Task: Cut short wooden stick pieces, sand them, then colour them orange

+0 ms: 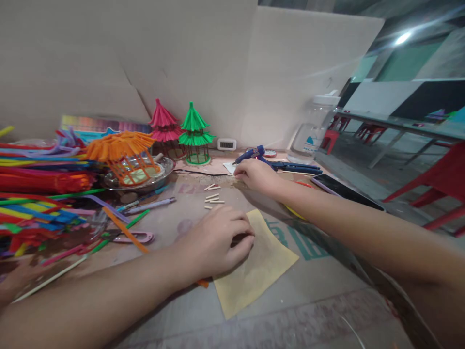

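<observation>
My left hand rests over a yellow square of paper, its fingers loosely curled toward the thumb, with nothing visible in them. Farther back, my right hand has its fingertips pressed together low by a small white pad. Whatever they pinch is too small to make out. Just behind that hand lies a blue glue gun, its nozzle over the pad. Several short wooden sticks lie on the table between my hands and the metal bowl.
An orange pipe-cleaner pavilion sits in the metal bowl. Red and green pavilions stand behind. Pipe cleaners crowd the left, near pink-handled scissors. A small clock, bottle and phone are also there.
</observation>
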`<state>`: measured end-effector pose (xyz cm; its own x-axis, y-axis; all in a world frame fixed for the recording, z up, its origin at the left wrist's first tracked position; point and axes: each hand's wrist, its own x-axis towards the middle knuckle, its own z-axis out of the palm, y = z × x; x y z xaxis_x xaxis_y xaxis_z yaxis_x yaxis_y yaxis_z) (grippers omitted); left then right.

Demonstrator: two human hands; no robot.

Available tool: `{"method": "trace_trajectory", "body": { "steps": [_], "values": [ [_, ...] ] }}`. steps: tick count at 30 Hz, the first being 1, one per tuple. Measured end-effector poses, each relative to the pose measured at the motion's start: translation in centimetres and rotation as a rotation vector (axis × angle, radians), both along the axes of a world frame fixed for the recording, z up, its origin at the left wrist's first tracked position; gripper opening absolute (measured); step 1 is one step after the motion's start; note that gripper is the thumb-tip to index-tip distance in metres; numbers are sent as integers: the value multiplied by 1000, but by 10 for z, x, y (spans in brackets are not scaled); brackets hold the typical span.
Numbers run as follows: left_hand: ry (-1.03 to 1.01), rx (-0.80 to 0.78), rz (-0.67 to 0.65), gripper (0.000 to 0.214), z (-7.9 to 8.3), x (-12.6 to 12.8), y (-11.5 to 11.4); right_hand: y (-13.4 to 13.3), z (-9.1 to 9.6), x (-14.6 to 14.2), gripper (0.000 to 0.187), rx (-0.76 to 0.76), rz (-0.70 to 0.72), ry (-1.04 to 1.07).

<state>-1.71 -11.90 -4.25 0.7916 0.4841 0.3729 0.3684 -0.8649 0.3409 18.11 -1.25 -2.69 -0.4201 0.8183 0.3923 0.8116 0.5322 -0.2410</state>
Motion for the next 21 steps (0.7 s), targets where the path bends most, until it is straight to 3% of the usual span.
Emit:
{"method": "trace_trajectory", "body": {
  "steps": [6,12,17,21],
  "values": [
    [6,37,-4,22,-2,1,0,-4,-3,-29,20,-17,97,-47],
    [23,42,9,23,-2,1,-1,0,-4,-53,10,-70,155,-68],
    [25,44,7,24,-2,1,-1,7,-10,-53,10,-140,175,11],
    [6,30,13,24,-3,1,1,-11,-7,-41,12,-226,152,166]
  ]
}}
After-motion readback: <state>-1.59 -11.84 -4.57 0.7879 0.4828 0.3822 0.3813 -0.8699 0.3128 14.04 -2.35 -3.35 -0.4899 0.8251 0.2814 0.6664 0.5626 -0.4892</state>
